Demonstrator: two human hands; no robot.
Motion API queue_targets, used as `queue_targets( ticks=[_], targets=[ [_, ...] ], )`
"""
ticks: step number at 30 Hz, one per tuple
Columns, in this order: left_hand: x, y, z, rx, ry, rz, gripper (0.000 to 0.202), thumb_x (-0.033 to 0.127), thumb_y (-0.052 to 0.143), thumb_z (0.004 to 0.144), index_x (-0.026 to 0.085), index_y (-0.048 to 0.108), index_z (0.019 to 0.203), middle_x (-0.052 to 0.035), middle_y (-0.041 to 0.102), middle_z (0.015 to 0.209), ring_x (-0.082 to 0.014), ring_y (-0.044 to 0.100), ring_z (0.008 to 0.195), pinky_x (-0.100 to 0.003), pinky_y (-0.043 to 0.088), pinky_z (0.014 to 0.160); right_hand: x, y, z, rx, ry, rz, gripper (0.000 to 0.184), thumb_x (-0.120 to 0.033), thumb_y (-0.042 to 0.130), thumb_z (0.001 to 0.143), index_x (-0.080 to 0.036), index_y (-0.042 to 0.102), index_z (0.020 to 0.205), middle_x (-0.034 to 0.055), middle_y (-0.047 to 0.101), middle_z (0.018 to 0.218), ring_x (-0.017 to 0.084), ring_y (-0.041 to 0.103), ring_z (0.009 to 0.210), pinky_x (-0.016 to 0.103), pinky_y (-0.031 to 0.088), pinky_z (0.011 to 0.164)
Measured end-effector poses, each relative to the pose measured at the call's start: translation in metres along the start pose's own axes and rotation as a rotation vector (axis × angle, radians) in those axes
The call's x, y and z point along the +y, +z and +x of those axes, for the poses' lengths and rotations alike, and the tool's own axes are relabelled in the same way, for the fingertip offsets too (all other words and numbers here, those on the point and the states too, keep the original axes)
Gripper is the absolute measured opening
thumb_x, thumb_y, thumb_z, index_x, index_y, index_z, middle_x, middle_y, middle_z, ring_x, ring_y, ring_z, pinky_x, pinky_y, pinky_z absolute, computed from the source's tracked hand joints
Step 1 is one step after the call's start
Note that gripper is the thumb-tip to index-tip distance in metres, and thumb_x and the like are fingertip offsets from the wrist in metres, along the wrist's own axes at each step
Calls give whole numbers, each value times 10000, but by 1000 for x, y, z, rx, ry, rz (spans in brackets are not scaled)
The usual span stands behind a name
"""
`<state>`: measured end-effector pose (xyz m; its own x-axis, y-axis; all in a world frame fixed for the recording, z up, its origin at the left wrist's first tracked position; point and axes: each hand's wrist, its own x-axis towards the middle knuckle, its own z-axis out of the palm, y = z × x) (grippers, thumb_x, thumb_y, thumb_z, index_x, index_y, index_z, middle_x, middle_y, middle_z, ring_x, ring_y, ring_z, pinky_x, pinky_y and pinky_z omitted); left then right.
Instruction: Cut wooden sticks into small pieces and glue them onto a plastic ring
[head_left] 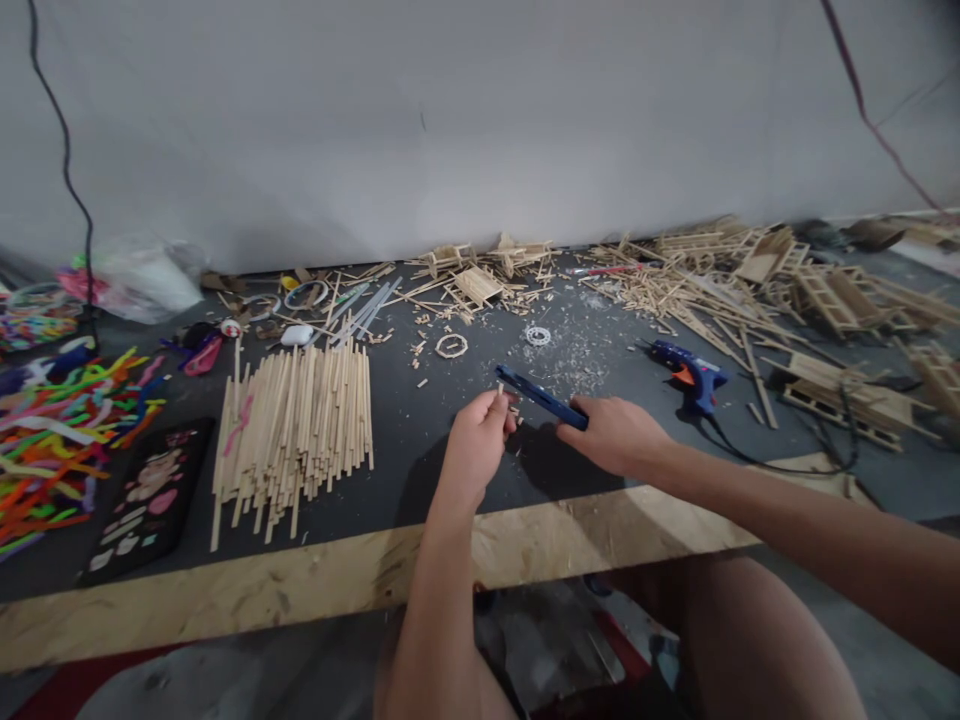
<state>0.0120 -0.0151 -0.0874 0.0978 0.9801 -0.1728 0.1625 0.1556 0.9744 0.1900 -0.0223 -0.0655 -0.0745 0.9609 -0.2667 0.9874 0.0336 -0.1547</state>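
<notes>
My left hand [484, 432] is closed, thumb and fingers pinching a short piece of wooden stick [501, 388] whose end pokes up. My right hand [611, 432] grips a long, narrow dark blue hand tool [541, 394]; its exact kind is unclear. The tool's far end points left and lies just above the stick piece; I cannot tell whether they touch. Beyond the hands lie a wooden ring of short pieces [451, 346] and a white ring [537, 337], among small scraps. Left of my hands is a large bundle of thin wooden sticks [300, 425].
A blue glue gun [690, 374] lies right, its cord trailing along the table. Stick piles [660, 290] and small wooden structures [840, 300] fill the back right. At left are a dark phone-like case [150, 495] and colourful pipe cleaners [60, 440]. A wooden strip [225, 590] edges the table.
</notes>
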Motion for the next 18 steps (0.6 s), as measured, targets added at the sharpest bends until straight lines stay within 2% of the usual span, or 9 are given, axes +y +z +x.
queue_targets(
  ticks=[5, 8, 13, 18],
  targets=[
    [4, -4, -3, -87, -49, 8, 307, 412, 401, 846, 170, 576, 915, 31, 460, 592, -79, 354, 447, -209, 280, 446, 10, 3, 1, -35, 21, 8, 393, -514, 349, 805, -205, 591, 808, 89, 662, 801, 228, 597, 707, 276, 288, 524],
    [3, -6, -4, -110, 11, 52, 329, 447, 396, 851, 179, 580, 906, 34, 453, 592, -78, 351, 462, -207, 281, 462, 12, -3, -3, -38, 4, 73, 387, -521, 361, 806, -209, 589, 816, 74, 655, 769, 221, 592, 692, 274, 300, 528],
    [3, -7, -4, -151, 81, 106, 371, 484, 389, 851, 177, 596, 880, 15, 516, 625, -90, 401, 496, -217, 308, 503, 11, -15, -15, -4, -72, 125, 308, -485, 414, 795, -220, 569, 816, 37, 637, 724, 193, 563, 651, 266, 295, 532],
    [6, -6, -4, -144, 104, 140, 392, 503, 400, 841, 175, 609, 882, -4, 586, 665, -102, 439, 521, -227, 319, 523, 9, -16, -21, 38, -148, 103, 258, -443, 432, 791, -214, 552, 791, 28, 628, 727, 176, 540, 636, 268, 273, 528]
  ],
)
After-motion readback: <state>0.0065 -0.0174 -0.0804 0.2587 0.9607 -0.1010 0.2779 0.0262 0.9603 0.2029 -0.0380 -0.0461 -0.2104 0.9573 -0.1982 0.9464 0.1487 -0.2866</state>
